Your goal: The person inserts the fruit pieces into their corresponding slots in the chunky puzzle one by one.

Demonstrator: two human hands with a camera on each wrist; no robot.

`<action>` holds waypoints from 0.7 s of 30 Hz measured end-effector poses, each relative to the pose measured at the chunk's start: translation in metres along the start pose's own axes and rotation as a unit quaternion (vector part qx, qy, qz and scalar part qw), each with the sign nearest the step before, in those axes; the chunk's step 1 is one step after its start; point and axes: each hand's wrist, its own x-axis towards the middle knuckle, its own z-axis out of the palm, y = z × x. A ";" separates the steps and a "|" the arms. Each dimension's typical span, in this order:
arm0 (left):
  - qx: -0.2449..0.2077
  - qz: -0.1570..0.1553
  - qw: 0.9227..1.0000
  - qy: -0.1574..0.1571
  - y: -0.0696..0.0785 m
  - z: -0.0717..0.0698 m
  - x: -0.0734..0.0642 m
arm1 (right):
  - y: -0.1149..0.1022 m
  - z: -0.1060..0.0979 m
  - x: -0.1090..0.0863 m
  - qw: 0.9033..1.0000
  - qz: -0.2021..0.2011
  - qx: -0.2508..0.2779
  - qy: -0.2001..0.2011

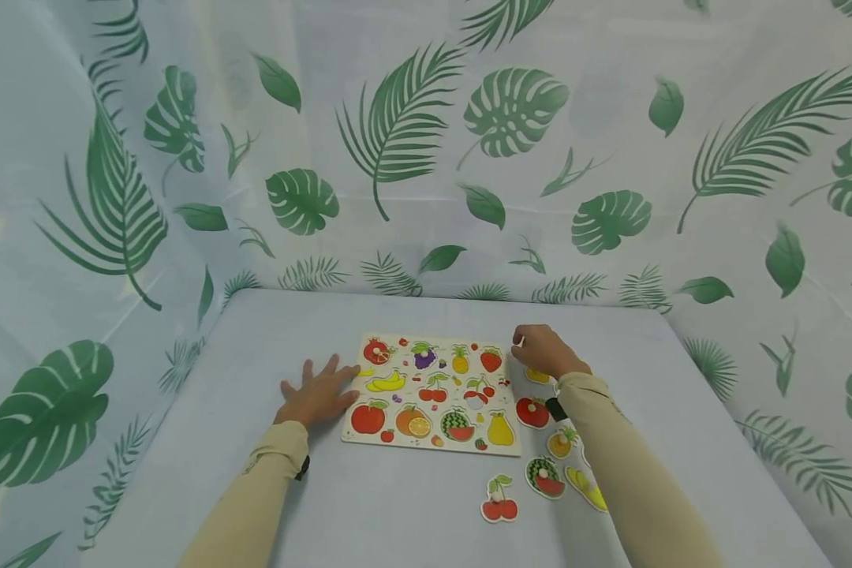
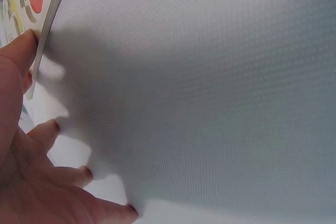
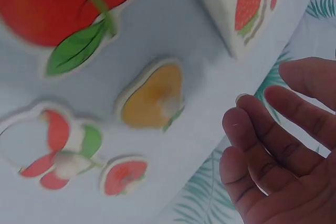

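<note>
Fingers [image 2: 44, 132] spread wide and gripping nothing, the left hand [image 1: 317, 397] touches the puzzle board [image 1: 506, 400]; I see it at three o'clock from that hand, long axis near nine-to-three, fruit pictures [image 1: 367, 420] topped toward twelve. Off its two-o'clock corner, the right hand [image 1: 548, 352] curls loosely, empty, a yellow piece [image 1: 537, 377] near its six o'clock.

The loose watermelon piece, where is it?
In the head view, the watermelon piece lies right of centre, between the cherry piece and banana piece, below and right of the board.
</note>
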 end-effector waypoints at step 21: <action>0.000 0.001 1.000 -0.007 -0.002 0.002 0.004 | 0.048 -0.015 -0.103 0.999 -0.028 -0.019 0.036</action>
